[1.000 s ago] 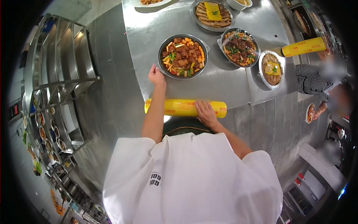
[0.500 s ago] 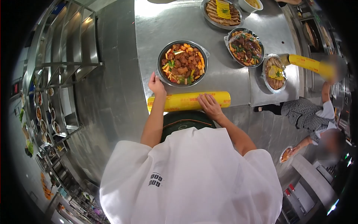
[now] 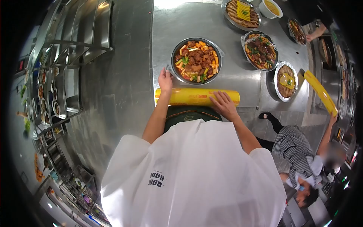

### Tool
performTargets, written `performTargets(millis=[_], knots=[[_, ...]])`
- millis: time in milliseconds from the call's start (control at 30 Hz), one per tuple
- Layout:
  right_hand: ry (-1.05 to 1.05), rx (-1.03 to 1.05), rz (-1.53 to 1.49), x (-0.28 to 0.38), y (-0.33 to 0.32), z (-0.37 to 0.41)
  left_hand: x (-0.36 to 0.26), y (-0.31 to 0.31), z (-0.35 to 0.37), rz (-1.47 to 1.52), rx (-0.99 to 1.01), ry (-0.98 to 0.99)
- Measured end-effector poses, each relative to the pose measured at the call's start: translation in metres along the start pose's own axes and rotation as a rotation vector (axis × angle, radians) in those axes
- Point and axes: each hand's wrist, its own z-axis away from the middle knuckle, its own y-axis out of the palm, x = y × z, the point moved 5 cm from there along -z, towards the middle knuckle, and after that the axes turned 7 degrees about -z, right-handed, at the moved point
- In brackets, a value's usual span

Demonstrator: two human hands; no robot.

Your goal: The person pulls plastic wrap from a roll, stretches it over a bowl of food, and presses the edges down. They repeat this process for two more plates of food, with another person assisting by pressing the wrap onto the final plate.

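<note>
A round pan of meat and vegetables in red sauce (image 3: 196, 60) sits on the steel table. At its lower left edge is my left hand (image 3: 165, 80), fingers pressed together on something too small to make out, perhaps clear film. A yellow roll with red print (image 3: 193, 97) lies along the table's near edge, against my body. My right hand (image 3: 225, 105) rests on the roll's right part with fingers slightly spread. My left forearm crosses the roll's left end.
On the steel table (image 3: 234, 81) stand a film-covered pan (image 3: 261, 51), sliced-meat dishes (image 3: 286, 81) (image 3: 242, 14) and a white bowl (image 3: 271, 8). A co-worker (image 3: 295, 145) at right holds another yellow roll (image 3: 320, 92). Another person's hand (image 3: 317, 33) touches a dish. Shelving (image 3: 72, 41) stands left.
The view has shifted, so the table sits further right. Both my hands keep about the same places. The co-worker's roll is tilted more steeply, and another person's hand with a dish has appeared.
</note>
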Motion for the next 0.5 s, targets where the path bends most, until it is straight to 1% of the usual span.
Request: performTargets(millis=[33,67,100,167,200,267,400,467,500], knots=[[-0.007,0.002,-0.005,-0.001,0.001,0.003,-0.022,-0.009,0.009,-0.133,0.071,0.037],[0.049,-0.013,0.003,-0.006,0.001,0.005,-0.043,-0.024,0.020,-0.401,0.089,0.216],[0.103,-0.028,0.012,-0.011,0.001,0.009,-0.039,-0.042,0.028,-0.401,0.083,0.215],[0.103,-0.049,0.010,-0.017,-0.001,0.014,-0.041,-0.050,0.060,-0.698,0.460,0.736],[0.108,-0.074,0.009,-0.020,-0.001,0.014,-0.047,-0.058,0.073,-0.701,0.453,0.738],[0.086,-0.082,-0.012,-0.019,-0.007,0.015,-0.071,-0.062,0.112,-0.917,0.524,1.137],[0.050,-0.107,-0.020,-0.009,-0.017,0.016,-0.043,-0.065,0.112,-0.837,0.518,1.077],[0.070,-0.136,-0.044,-0.005,-0.017,0.014,-0.033,-0.063,0.115,-0.676,0.478,1.206],[0.087,-0.167,-0.067,-0.004,-0.018,0.010,-0.027,-0.060,0.115,-0.672,0.478,1.210]])
